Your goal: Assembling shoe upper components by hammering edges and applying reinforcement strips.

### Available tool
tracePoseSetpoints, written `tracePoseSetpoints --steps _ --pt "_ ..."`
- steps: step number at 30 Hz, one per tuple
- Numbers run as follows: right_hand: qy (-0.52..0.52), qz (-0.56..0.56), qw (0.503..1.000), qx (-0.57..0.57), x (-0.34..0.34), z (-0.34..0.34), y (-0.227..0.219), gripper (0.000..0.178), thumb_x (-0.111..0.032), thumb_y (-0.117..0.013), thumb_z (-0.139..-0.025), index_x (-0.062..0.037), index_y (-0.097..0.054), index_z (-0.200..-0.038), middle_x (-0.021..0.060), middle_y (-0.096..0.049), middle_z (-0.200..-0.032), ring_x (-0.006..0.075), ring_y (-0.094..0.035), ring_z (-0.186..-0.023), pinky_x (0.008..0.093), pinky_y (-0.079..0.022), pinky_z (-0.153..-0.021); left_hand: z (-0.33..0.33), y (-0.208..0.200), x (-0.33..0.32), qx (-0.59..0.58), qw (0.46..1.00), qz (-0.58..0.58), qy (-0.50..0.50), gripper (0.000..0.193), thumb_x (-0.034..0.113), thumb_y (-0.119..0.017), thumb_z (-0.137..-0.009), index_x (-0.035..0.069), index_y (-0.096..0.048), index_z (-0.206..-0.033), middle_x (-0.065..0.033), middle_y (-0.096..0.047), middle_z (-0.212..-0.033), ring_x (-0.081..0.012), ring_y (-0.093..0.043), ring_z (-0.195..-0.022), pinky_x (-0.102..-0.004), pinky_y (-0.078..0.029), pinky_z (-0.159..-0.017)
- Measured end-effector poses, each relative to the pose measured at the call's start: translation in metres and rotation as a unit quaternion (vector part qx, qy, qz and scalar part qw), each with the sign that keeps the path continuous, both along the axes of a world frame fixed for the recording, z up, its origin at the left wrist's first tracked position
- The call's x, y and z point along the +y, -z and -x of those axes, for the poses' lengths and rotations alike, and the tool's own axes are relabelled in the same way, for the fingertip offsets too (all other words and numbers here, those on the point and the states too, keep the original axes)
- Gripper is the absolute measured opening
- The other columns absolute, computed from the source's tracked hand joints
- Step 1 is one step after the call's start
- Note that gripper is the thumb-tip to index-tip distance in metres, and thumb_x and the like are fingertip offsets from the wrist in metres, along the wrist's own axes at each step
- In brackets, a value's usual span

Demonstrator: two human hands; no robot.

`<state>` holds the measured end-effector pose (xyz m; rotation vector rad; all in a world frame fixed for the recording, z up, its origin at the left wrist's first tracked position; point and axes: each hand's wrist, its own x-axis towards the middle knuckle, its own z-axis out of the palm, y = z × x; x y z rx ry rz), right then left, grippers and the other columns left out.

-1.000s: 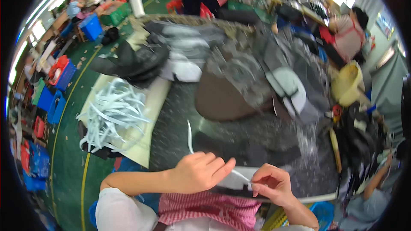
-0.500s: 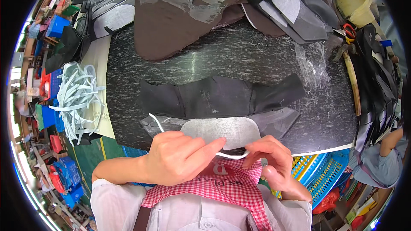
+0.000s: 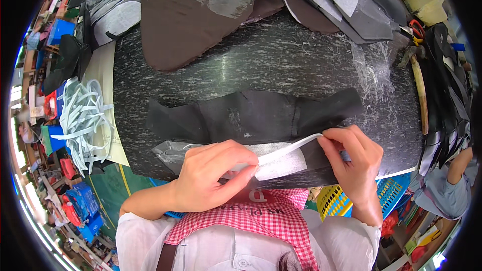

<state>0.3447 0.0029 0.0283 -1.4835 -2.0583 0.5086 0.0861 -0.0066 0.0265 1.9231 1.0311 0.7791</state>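
A narrow white strip [image 3: 288, 149] stretches between my two hands, slanting up to the right. My left hand [image 3: 213, 173] pinches it near the middle of the work, and my right hand [image 3: 356, 163] grips its right end between thumb and finger. Beneath the strip lies a black, shaped leather-like piece [image 3: 246, 115] on the dark table top, its upper part folded over or turned upward. Along its near side shows a light grey backing patch [image 3: 283, 168], partly covered by the strip and my left hand. The strip's other end is hidden.
A tangle of white strips [image 3: 85, 120] sits on the left ledge. Brown and grey cut pieces [image 3: 201, 25] are stacked at the back. A wooden-handled hammer [image 3: 419, 90], scissors [image 3: 416, 27] and black pieces [image 3: 444, 95] lie right. Another person [image 3: 444, 188] sits at the right.
My right hand has moved up and right with its end of the strip, which has gone from a sagging curve to nearly straight. My left hand has turned and now pinches the strip.
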Motion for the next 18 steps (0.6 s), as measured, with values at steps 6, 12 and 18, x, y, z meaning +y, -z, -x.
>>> tracePoseSetpoints --steps 6,12,18 --pt "-0.031 0.051 0.998 -0.011 0.01 -0.001 0.003 0.014 -0.004 -0.077 -0.076 -0.0054 -0.065 -0.084 0.006 -0.06 -0.071 0.0204 -0.06 -0.055 0.0307 -0.046 -0.049 0.004 0.007 -0.003 -0.019 0.999 0.008 -0.028 0.017 -0.002 -0.074 -0.075 0.001 -0.067 -0.091 -0.0108 -0.068 -0.081 -0.0182 -0.067 -0.066 -0.0253 -0.05 -0.054" --pt "-0.061 0.089 0.994 0.005 0.021 -0.004 0.004 0.015 -0.002 -0.077 -0.077 -0.0038 -0.064 -0.083 0.0062 -0.059 -0.07 0.0171 -0.059 -0.052 0.0282 -0.045 -0.048 0.005 0.007 0.0 -0.044 0.997 0.043 -0.039 0.018 -0.002 -0.074 -0.075 0.0 -0.068 -0.092 -0.0107 -0.068 -0.08 -0.018 -0.068 -0.067 -0.0252 -0.051 -0.054" --pt "-0.065 0.104 0.992 0.01 0.017 -0.002 0.005 0.015 -0.001 -0.077 -0.077 -0.0036 -0.063 -0.081 0.0064 -0.058 -0.071 0.0169 -0.058 -0.052 0.0276 -0.044 -0.046 0.006 0.008 0.001 -0.061 0.997 0.032 -0.032 0.017 -0.002 -0.074 -0.075 0.0 -0.067 -0.091 -0.0109 -0.068 -0.081 -0.0188 -0.068 -0.068 -0.0258 -0.051 -0.056"
